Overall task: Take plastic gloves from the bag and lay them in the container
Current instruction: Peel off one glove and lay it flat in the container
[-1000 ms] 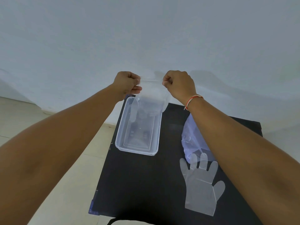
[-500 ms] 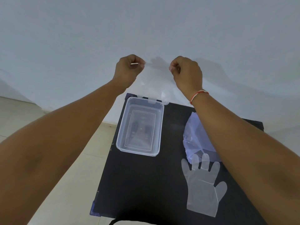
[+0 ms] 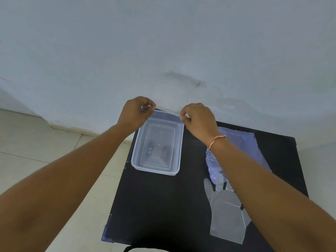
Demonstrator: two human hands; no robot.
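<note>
Head view, left to right. Left hand (image 3: 135, 113) and right hand (image 3: 197, 118): each pinched on a corner of a clear glove (image 3: 166, 116), stretched over the container's (image 3: 156, 146) far end. Bag (image 3: 243, 142) and second glove (image 3: 225, 211): lying on black table (image 3: 154, 206). Risk: thin film may be snagged on the rim and draped outside.

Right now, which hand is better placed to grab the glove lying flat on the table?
Right hand: its forearm already passes over the flat glove, on the bag side. Left hand is beyond the container. Both pinch another glove first.
</note>
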